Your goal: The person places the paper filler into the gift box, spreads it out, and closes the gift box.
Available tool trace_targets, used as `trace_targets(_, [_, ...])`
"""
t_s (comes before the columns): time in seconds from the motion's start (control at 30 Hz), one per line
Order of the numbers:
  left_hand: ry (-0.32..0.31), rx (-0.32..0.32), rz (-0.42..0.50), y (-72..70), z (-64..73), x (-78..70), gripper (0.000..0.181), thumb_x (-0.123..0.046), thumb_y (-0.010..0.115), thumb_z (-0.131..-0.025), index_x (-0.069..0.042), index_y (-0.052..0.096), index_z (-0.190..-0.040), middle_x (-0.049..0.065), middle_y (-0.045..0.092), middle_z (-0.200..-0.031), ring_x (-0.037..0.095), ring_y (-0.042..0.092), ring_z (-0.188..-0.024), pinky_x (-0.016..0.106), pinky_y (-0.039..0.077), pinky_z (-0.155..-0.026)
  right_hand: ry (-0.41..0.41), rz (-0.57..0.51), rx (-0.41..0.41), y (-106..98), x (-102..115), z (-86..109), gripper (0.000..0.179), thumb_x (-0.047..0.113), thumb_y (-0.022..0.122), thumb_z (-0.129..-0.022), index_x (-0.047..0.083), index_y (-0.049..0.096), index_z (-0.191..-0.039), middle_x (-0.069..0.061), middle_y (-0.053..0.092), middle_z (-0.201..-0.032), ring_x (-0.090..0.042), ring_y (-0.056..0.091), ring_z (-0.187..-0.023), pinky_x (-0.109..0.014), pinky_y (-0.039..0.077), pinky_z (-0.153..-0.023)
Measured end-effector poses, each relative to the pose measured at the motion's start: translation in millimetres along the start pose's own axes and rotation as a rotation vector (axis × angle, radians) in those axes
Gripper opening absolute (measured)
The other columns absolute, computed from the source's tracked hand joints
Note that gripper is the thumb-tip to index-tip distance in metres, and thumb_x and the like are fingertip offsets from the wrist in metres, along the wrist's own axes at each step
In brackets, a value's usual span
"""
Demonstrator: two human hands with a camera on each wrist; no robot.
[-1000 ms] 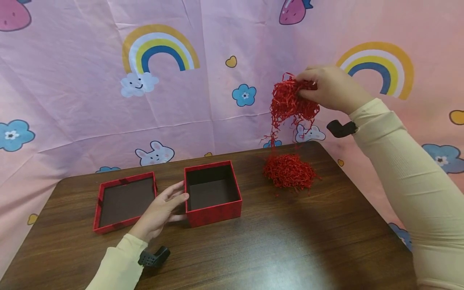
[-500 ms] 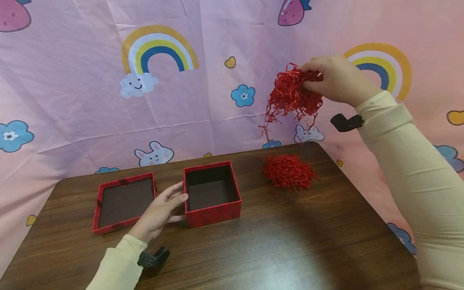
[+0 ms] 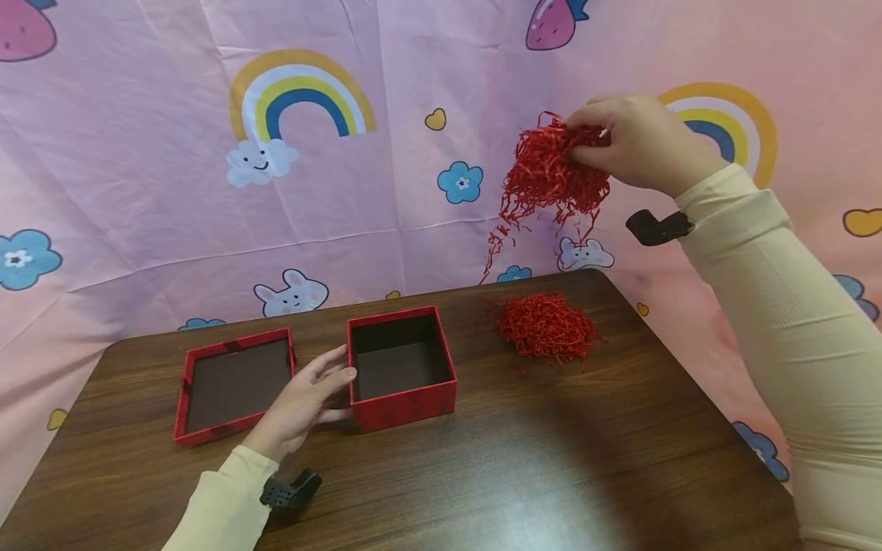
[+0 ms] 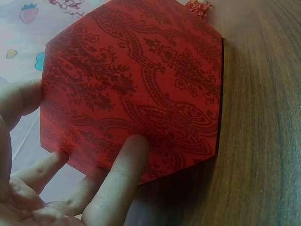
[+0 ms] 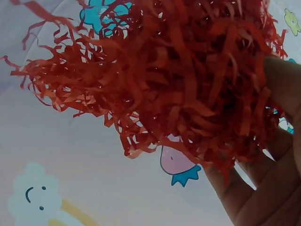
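Observation:
My right hand (image 3: 641, 145) pinches a clump of red shredded paper (image 3: 554, 172) high above the table's far right part, with loose strands trailing down. In the right wrist view the crinkled paper strips (image 5: 188, 80) fill much of the picture, and the fingers show at the right edge. My left hand (image 3: 303, 398) rests with spread, fairly straight fingers against the left side of a red box (image 3: 406, 409), its thumb at the rim. The box stands upright, uncovered, with a dark bare inside. In the left wrist view fingertips press the patterned red wall (image 4: 131, 89).
A second pile of red shredded paper (image 3: 547, 329) lies on the table to the right of the box. The red box lid (image 3: 237, 383), dark inside facing up, lies to the left behind my left hand. A printed pink cloth (image 3: 386, 191) hangs behind the wooden table (image 3: 482, 474).
My right hand has risen a little with the shredded paper, and the dangling strands have come clear of the pile below. The left hand and the box have stayed in place.

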State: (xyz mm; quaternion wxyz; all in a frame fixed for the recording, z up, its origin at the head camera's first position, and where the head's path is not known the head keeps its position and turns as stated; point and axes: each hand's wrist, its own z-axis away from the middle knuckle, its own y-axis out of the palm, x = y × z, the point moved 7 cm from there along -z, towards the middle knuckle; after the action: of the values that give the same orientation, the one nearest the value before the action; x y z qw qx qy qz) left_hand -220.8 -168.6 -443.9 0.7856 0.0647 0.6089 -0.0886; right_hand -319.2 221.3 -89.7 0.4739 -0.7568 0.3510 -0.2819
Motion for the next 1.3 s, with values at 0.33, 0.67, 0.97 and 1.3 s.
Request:
trace_targets(0.33, [-0.004, -0.004, -0.013, 1.2, -1.4, 0.2, 0.074, -0.033, 0.061, -0.105, -0.018, 0.021, -0.166, 0.022, 0.023, -0.168, 0.045, 0.036, -0.148, 0.053, 0.057, -0.097, -0.116, -0.04, -0.067, 5, 16, 3.2, 0.022, 0.002, 0.073, -0.094, 0.001, 0.075, -0.116, -0.013, 0.072, -0.106, -0.022, 0.066, -0.09, -0.002, 0.041, -0.072])
trace_targets(0.67, [-0.01, -0.004, -0.018, 0.6, -1.8, 0.4, 0.075, -0.037, 0.063, -0.104, -0.02, 0.023, -0.165, 0.021, 0.024, -0.168, 0.044, 0.036, -0.149, 0.052, 0.057, -0.097, -0.143, -0.019, -0.002, 19, 39, 9.4, 0.024, 0.005, 0.073, -0.096, 0.003, 0.073, -0.119, -0.013, 0.071, -0.109, -0.028, 0.068, -0.095, -0.048, 0.06, -0.086])
trace_targets(0.97, [-0.014, -0.016, -0.034, -1.3, -2.2, 3.5, 0.075, -0.038, 0.063, -0.104, -0.02, 0.024, -0.165, 0.02, 0.025, -0.167, 0.044, 0.036, -0.148, 0.051, 0.058, -0.096, -0.267, 0.011, -0.012, 32, 69, 11.7, 0.023, 0.006, 0.076, -0.093, 0.004, 0.075, -0.116, -0.009, 0.072, -0.105, -0.025, 0.068, -0.091, -0.044, 0.061, -0.082])
trace_targets(1.3, [-0.005, -0.016, -0.03, -1.8, 0.3, 2.5, 0.075, -0.037, 0.063, -0.104, -0.019, 0.024, -0.165, 0.02, 0.025, -0.168, 0.044, 0.037, -0.148, 0.051, 0.058, -0.096, -0.426, 0.013, 0.001, 49, 120, 18.6, 0.02, 0.012, 0.076, -0.094, 0.01, 0.075, -0.114, -0.003, 0.069, -0.102, -0.018, 0.065, -0.086, -0.039, 0.057, -0.076])
